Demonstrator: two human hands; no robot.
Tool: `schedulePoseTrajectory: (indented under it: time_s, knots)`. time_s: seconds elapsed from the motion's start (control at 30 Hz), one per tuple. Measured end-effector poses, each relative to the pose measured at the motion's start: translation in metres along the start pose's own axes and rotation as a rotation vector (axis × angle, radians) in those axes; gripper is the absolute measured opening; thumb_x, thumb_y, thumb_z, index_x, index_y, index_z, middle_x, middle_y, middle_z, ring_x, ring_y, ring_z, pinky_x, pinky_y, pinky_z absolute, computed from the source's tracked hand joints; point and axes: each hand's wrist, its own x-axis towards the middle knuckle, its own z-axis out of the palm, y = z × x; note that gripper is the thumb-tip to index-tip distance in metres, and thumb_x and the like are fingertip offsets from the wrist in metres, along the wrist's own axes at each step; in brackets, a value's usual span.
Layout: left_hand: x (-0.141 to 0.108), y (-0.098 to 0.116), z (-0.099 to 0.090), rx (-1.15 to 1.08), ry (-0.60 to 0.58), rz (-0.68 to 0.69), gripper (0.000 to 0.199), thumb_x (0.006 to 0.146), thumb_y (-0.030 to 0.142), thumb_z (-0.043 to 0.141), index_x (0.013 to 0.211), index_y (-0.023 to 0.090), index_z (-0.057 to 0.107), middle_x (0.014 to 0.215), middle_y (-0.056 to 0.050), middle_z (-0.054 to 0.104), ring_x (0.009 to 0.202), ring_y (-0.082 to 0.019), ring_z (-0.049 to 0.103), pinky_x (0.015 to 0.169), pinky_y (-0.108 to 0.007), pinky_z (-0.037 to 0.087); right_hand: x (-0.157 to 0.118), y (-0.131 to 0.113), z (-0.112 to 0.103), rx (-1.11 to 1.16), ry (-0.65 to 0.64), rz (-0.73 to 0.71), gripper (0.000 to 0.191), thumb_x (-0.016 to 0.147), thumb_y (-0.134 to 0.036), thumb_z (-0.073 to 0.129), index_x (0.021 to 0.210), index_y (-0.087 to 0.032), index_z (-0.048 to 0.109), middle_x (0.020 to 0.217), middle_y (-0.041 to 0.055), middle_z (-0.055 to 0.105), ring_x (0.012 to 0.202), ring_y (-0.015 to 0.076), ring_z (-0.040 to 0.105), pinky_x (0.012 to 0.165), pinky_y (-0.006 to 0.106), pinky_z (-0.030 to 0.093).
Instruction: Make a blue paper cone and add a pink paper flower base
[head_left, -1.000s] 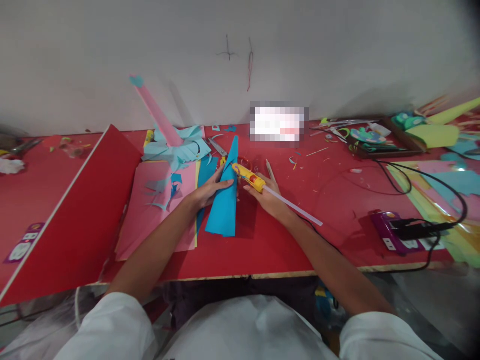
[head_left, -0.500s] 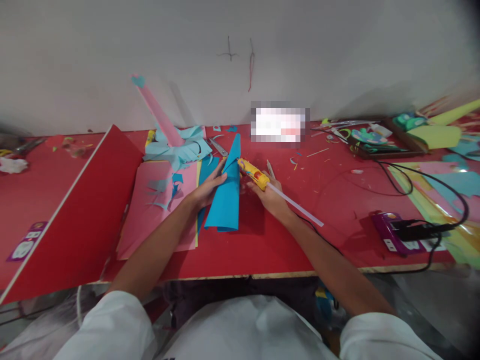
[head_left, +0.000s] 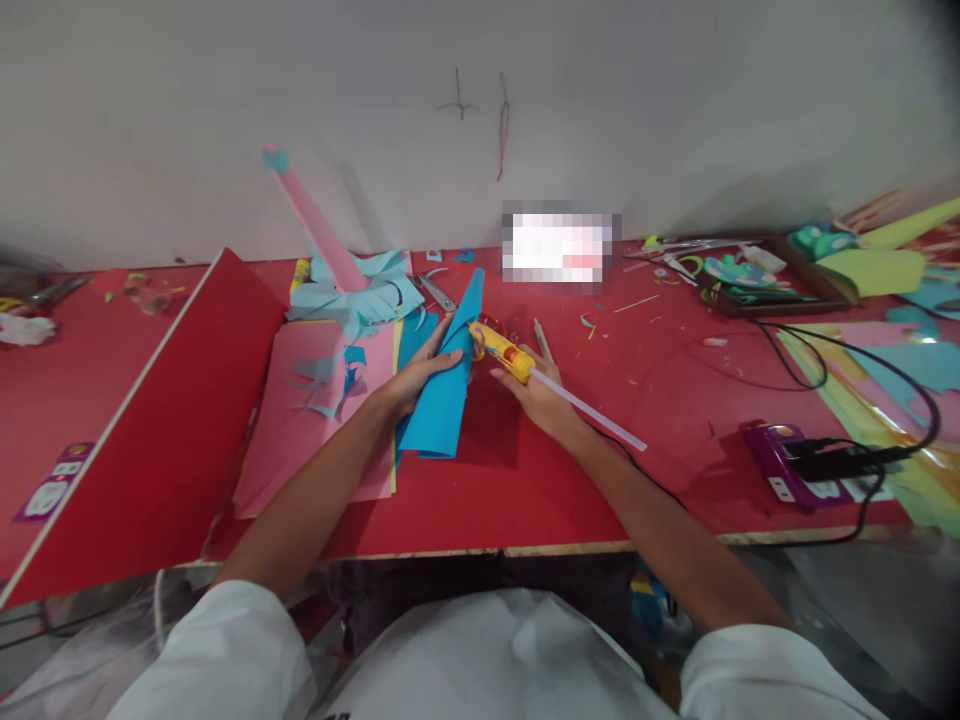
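Your single camera sits on your head and looks forward and down over your white shirt [head_left: 495,660], with your left hand [head_left: 421,378] and right hand [head_left: 541,392] within arm's reach mid-view, the red table [head_left: 540,500] beneath, and the wall [head_left: 360,70] across the top.

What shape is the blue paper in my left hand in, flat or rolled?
Rolled: the blue paper in your left hand narrows to a point, one edge overlapping.

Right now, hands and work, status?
Left hand gripping rolled blue paper. Right hand on yellow glue gun, nozzle at paper's edge. Scissors lying close behind.
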Motion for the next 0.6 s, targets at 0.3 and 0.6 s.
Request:
schedulePoseTrajectory:
  time_s: [0.3, 0.6]
  knots:
    - [0.0005, -0.0006, -0.0014, 0.011, 0.031, -0.008, 0.122, 0.079, 0.040, 0.096, 0.179, 0.037, 0.027, 0.122, -0.008, 0.082, 0.073, -0.017, 0.078, 0.068, -0.027, 0.064, -0.0012, -0.0090, 0.0025, 0.049, 0.015, -0.025, 0.046, 0.103, -0.067, 0.063, 0.108, -0.023, 0.075, 0.107, 0.0129, 0.078, 0.100, 0.0326, 0.076, 0.092, 0.048, 0.063]
    - [-0.0003, -0.0003, 0.0002, -0.002, -0.003, -0.008, 0.128, 0.079, 0.039, 0.096, 0.181, 0.038, 0.019, 0.127, -0.010, 0.081, 0.075, -0.018, 0.079, 0.070, -0.029, 0.064, -0.0012, -0.0043, 0.0019, 0.066, 0.028, -0.016, 0.043, 0.102, -0.066, 0.066, 0.105, -0.023, 0.073, 0.102, 0.0114, 0.076, 0.094, 0.0306, 0.074, 0.089, 0.047, 0.063]
